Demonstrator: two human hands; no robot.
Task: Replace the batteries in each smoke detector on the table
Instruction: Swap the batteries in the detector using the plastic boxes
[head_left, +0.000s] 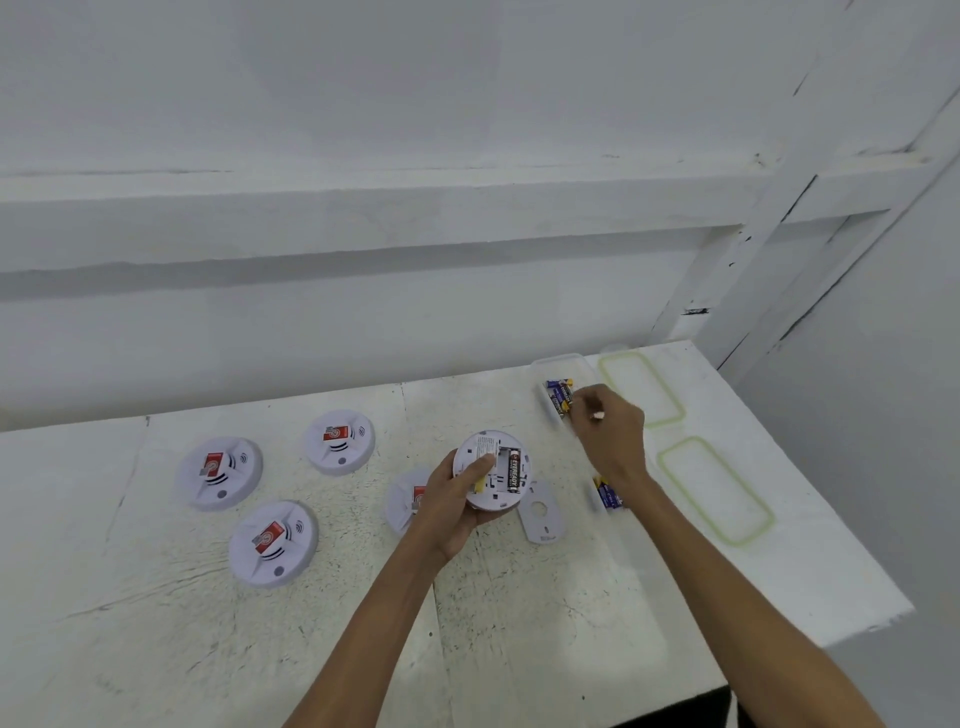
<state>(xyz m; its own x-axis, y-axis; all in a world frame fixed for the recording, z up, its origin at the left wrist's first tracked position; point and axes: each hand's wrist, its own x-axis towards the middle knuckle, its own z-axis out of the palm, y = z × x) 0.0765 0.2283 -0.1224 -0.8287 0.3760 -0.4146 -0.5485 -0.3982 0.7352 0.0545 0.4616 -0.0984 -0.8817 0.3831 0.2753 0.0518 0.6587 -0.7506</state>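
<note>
My left hand (451, 501) holds a white smoke detector (493, 470) upside down above the table, its battery bay open with one black battery (514, 469) inside. The thumb rests on the bay. My right hand (610, 431) hovers over a clear container (550, 364) of blue and gold batteries (560, 395), fingers curled; whether it holds one is hidden. The detector's grey mounting plate (541, 513) lies on the table just below. Three more detectors lie face up at the left (221, 472) (340, 441) (272, 543). Another detector (405, 501) lies partly behind my left hand.
A second clear container with batteries (607, 493) sits under my right wrist. Two clear lids with green rims (641, 389) (716, 491) lie at the right of the white table (519, 623). The table's right edge and front edge are close; a white wall stands behind.
</note>
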